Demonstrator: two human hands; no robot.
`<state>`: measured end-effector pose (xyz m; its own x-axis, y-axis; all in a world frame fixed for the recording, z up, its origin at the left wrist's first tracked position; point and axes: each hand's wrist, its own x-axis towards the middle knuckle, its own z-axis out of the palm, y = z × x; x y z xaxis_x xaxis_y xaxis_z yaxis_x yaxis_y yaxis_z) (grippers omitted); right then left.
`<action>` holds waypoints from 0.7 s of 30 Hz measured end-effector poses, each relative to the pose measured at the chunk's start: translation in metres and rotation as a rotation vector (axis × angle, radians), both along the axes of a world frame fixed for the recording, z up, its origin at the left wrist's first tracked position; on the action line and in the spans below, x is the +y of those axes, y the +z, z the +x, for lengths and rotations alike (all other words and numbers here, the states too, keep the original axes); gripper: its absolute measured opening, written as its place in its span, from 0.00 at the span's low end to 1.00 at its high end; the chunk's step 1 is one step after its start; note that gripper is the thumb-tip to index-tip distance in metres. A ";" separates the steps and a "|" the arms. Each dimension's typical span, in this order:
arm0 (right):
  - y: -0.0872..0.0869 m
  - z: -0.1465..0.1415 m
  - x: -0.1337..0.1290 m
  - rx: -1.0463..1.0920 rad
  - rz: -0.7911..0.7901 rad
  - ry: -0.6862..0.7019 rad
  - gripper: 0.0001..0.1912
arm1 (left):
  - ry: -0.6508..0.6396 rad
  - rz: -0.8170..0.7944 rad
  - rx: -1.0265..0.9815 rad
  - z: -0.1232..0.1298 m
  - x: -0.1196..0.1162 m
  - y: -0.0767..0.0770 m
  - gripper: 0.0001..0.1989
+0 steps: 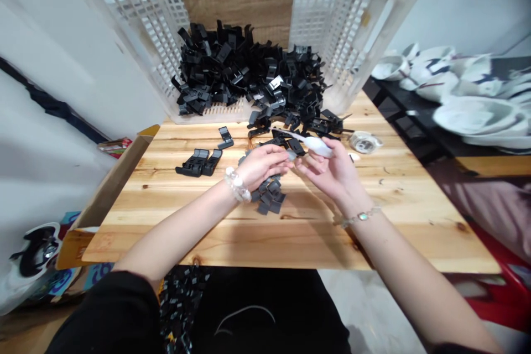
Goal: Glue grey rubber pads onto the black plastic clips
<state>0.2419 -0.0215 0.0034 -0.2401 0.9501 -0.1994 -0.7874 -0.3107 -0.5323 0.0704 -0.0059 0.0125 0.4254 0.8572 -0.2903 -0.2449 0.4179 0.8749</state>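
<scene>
Near the middle of the wooden table, my left hand (265,166) is closed, its fingertips together at a small grey piece (291,155). My right hand (332,172) is wrapped round a white-handled tool (318,146), whose thin tip points left over black clips. The fingertips of both hands almost meet at the grey piece. Under and below my left hand lies a small pile of grey pieces (269,196). Several black clips (199,162) sit side by side to the left, with one single clip (225,137) behind them.
A white basket (346,94) lies open towards me at the back, with a heap of black clips (249,72) spilling onto the table (232,243). A tape roll (365,142) sits at right. White shell-like parts (477,110) fill a dark shelf beyond. A cardboard box (112,182) stands left.
</scene>
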 end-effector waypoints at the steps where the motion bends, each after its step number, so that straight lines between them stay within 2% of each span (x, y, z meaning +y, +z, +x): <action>1: -0.001 -0.001 0.000 -0.009 -0.025 -0.005 0.15 | -0.017 0.000 -0.005 0.007 0.002 -0.002 0.03; 6: -0.003 -0.001 0.003 -0.039 -0.081 -0.083 0.14 | -0.045 0.110 0.156 0.032 0.008 -0.009 0.06; 10: -0.002 0.001 0.005 -0.069 -0.061 -0.108 0.14 | -0.033 0.187 0.274 0.041 0.007 -0.012 0.09; 15: 0.001 0.000 0.007 -0.099 -0.149 -0.174 0.13 | -0.111 0.232 0.332 0.047 -0.001 -0.015 0.07; 18: 0.003 0.001 0.007 -0.083 -0.172 -0.231 0.13 | -0.154 0.440 0.518 0.040 0.004 -0.017 0.04; 21: 0.003 0.004 0.007 -0.060 -0.161 -0.234 0.15 | -0.144 0.755 0.892 0.022 0.021 -0.017 0.06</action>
